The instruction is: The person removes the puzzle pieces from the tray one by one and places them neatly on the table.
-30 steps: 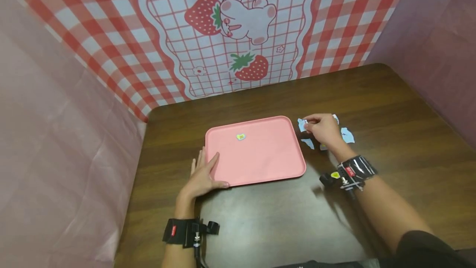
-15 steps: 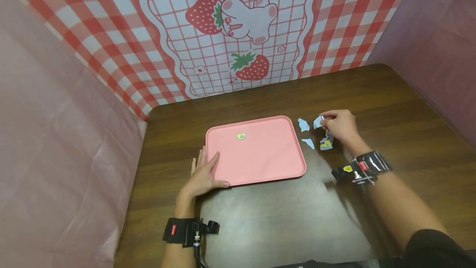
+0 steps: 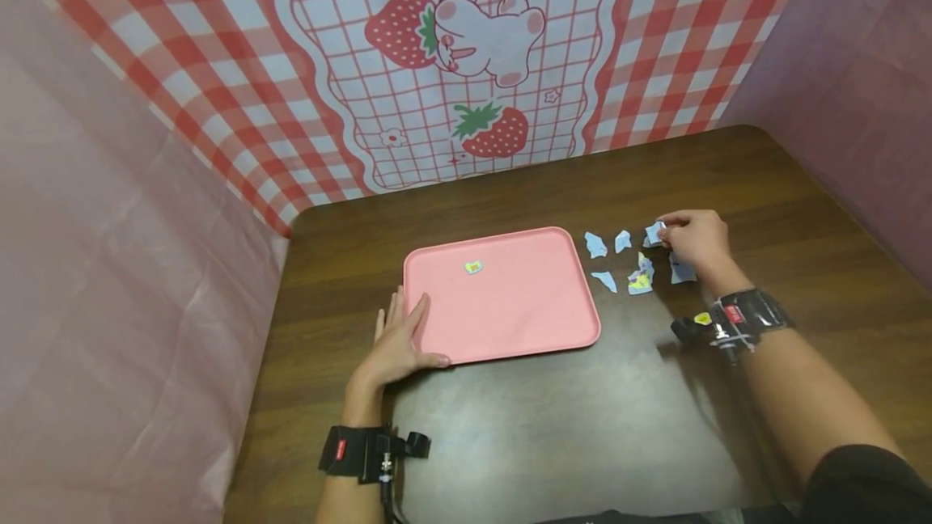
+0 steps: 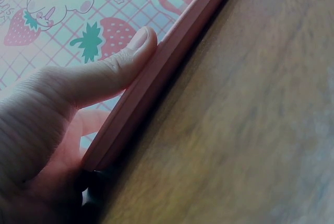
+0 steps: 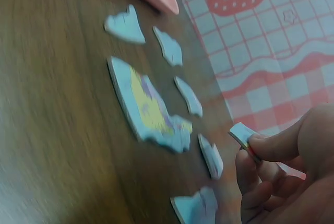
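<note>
My left hand (image 3: 396,350) rests at the near left corner of a pink tray (image 3: 510,314), fingers spread and touching its edges. In the left wrist view its thumb (image 4: 120,70) lies on the tray's rim. A small yellow-and-white piece (image 3: 473,267) lies on the tray. To the right, my right hand (image 3: 699,241) pinches a small pale-blue broken ceramic shard (image 5: 242,135) between thumb and fingers, above the table. Below and beside it lie several more shards, among them a large yellow-and-purple one (image 5: 146,104) and a bluish one (image 3: 683,269) partly behind the hand.
The brown wooden table (image 3: 553,443) carries everything. Three pale shards stand apart near the tray's right edge, one of them a narrow shard (image 3: 605,281). A red-checked strawberry cloth (image 3: 495,128) hangs behind the table, and pink curtains (image 3: 109,265) flank it.
My right hand has moved right, away from the tray, leaving a small shard on the table beside the others. It now pinches a shard farther right. My left hand and the tray stay put.
</note>
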`<action>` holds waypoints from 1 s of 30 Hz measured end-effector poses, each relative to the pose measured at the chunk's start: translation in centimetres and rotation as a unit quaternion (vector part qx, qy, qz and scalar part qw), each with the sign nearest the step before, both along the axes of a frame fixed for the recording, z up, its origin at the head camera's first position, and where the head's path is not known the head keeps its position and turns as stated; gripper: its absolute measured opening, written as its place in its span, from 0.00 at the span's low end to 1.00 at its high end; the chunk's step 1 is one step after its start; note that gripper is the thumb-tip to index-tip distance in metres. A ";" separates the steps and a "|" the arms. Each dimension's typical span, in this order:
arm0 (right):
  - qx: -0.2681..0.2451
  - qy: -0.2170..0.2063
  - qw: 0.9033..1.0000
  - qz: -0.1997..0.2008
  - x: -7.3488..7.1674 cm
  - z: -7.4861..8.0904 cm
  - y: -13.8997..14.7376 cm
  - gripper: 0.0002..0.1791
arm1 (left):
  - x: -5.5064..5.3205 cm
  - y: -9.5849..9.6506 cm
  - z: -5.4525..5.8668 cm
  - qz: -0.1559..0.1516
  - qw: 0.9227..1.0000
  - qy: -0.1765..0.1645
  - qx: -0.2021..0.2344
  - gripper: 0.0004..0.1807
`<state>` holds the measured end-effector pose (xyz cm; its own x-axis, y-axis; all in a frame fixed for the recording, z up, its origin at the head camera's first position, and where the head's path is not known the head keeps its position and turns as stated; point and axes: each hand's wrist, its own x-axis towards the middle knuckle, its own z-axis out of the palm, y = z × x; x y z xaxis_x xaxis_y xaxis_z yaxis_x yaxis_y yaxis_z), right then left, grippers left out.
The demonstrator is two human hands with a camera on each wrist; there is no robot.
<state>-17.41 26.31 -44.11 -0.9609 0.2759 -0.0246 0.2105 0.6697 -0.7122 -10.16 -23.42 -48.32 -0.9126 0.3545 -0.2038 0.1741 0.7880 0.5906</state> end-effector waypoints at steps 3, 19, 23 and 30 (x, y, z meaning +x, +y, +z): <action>-0.004 -0.009 1.000 -0.011 -0.2 -0.2 0.9 0.16 | 0.0 0.0 0.0 0.002 1.000 -0.002 0.000 0.68; 0.062 -0.024 0.998 -0.013 -1.2 -1.8 5.0 0.19 | 0.1 0.1 0.1 0.003 1.000 0.015 0.011 0.67; 0.085 -0.031 0.996 -0.007 -1.5 -2.0 5.1 0.20 | 0.0 0.1 0.2 0.006 1.000 0.011 0.008 0.68; 0.107 -0.048 0.993 -0.006 -2.0 -1.8 4.6 0.22 | 0.0 -0.1 0.0 0.009 1.000 0.024 0.006 0.67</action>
<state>-19.42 30.94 -45.91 -0.9536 0.2958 -0.0556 0.2791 0.8001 -0.5309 -10.16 -23.47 -48.29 -0.9270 0.3410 -0.1560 0.1887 0.7837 0.5918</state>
